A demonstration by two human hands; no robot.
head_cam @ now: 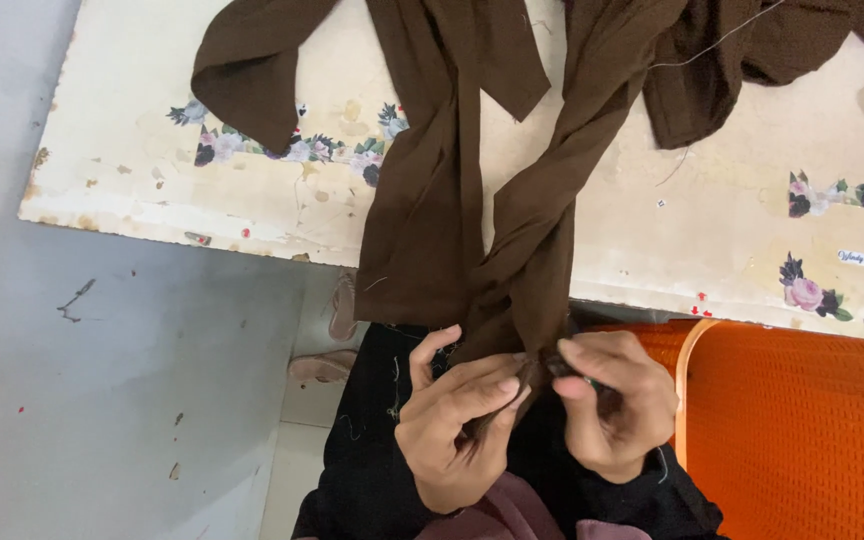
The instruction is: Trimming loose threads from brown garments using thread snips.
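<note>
A long piece of dark brown cloth point(432, 180) lies over a worn cream table point(132, 150) and hangs off its near edge toward my lap. My left hand point(452, 425) pinches the lower end of the cloth between thumb and fingers. My right hand point(617, 400) grips the same bunched end from the right side, and may hold a small dark tool, though it is too hidden to tell. Both hands meet just below the table edge. A thin white thread point(712, 42) trails across the cloth at the upper right.
The table top has a printed flower border point(302, 148) and chipped edges. An orange plastic chair point(802, 430) stands at the right. Grey floor point(102, 400) is at the left, with sandalled feet point(337, 335) under the table.
</note>
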